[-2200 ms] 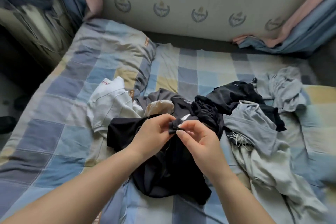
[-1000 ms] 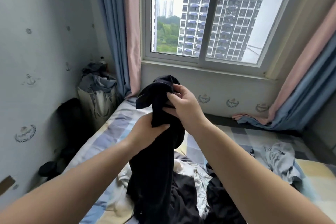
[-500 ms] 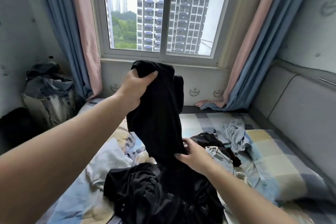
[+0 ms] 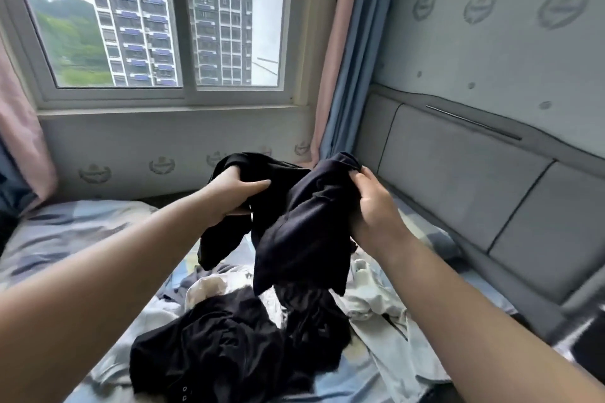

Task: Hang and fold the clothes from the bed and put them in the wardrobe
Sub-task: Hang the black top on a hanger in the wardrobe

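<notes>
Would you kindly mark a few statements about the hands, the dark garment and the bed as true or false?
1. Both hands grip the dark garment. True: left hand and right hand each hold it.
2. The garment lies flat on the bed. False: it is held up above the bed.
3. More clothes lie on the bed. True.
4. The window is covered by curtains. False: it is uncovered.

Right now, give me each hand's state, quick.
Left hand: grips the black garment.
Right hand: grips the same black garment.
</notes>
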The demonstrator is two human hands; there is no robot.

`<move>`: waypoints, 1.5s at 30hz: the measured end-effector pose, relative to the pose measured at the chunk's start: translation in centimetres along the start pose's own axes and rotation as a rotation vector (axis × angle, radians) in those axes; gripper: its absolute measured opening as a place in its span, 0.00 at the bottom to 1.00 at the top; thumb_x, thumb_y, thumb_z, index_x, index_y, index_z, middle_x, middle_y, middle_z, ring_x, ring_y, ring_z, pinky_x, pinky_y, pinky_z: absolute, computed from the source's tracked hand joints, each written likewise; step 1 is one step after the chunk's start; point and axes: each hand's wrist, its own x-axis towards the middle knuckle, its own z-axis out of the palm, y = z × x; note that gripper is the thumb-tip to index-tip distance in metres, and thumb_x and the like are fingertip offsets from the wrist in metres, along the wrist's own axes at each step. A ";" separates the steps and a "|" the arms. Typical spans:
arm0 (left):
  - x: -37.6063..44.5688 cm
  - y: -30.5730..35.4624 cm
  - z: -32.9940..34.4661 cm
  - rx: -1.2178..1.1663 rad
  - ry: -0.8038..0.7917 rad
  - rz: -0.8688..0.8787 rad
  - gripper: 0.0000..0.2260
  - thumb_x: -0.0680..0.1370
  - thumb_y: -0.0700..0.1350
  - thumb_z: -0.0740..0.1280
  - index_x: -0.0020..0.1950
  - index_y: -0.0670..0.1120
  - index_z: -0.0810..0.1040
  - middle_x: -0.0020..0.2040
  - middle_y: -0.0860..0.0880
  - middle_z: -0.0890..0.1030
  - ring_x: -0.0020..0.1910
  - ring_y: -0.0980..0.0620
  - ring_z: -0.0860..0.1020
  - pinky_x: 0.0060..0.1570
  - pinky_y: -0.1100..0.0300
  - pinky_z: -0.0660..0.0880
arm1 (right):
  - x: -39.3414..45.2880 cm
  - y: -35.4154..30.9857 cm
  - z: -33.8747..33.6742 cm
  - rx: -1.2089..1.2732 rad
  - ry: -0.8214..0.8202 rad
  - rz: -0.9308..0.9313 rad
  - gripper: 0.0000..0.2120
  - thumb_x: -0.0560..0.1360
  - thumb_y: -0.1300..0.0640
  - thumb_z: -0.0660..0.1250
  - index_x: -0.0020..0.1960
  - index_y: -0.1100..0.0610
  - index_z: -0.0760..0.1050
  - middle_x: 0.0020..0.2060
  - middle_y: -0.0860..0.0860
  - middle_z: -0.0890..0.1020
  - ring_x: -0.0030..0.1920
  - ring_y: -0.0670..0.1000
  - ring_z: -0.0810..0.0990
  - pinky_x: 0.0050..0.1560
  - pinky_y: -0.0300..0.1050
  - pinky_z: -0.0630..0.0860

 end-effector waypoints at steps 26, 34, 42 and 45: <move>-15.9 8.5 24.3 -0.207 -0.962 0.344 0.23 0.67 0.43 0.77 0.61 0.49 0.78 0.55 0.46 0.83 0.55 0.49 0.81 0.58 0.52 0.77 | -16.8 -12.8 -14.5 -0.148 1.098 -0.330 0.14 0.81 0.54 0.57 0.65 0.58 0.70 0.57 0.55 0.76 0.59 0.56 0.75 0.56 0.43 0.69; -28.0 17.0 36.0 -0.462 -1.144 0.294 0.05 0.78 0.36 0.65 0.44 0.44 0.77 0.31 0.52 0.80 0.29 0.58 0.79 0.27 0.67 0.76 | -31.8 -16.3 -20.4 -0.034 0.732 -0.224 0.21 0.73 0.41 0.66 0.56 0.57 0.80 0.50 0.55 0.84 0.50 0.54 0.83 0.55 0.50 0.77; -41.9 20.8 47.5 -0.491 -1.295 0.277 0.03 0.76 0.37 0.69 0.48 0.43 0.77 0.42 0.46 0.81 0.40 0.51 0.81 0.40 0.60 0.80 | -46.5 -19.6 -26.4 -0.802 1.078 -0.201 0.10 0.73 0.50 0.71 0.49 0.38 0.72 0.52 0.44 0.82 0.54 0.49 0.80 0.59 0.53 0.76; -46.2 20.8 50.5 -0.482 -1.420 0.291 0.05 0.77 0.40 0.69 0.52 0.43 0.76 0.45 0.45 0.80 0.41 0.51 0.81 0.42 0.59 0.79 | -51.1 -21.0 -27.9 -0.523 1.203 -0.326 0.05 0.77 0.53 0.66 0.50 0.44 0.76 0.49 0.49 0.84 0.51 0.51 0.82 0.55 0.52 0.78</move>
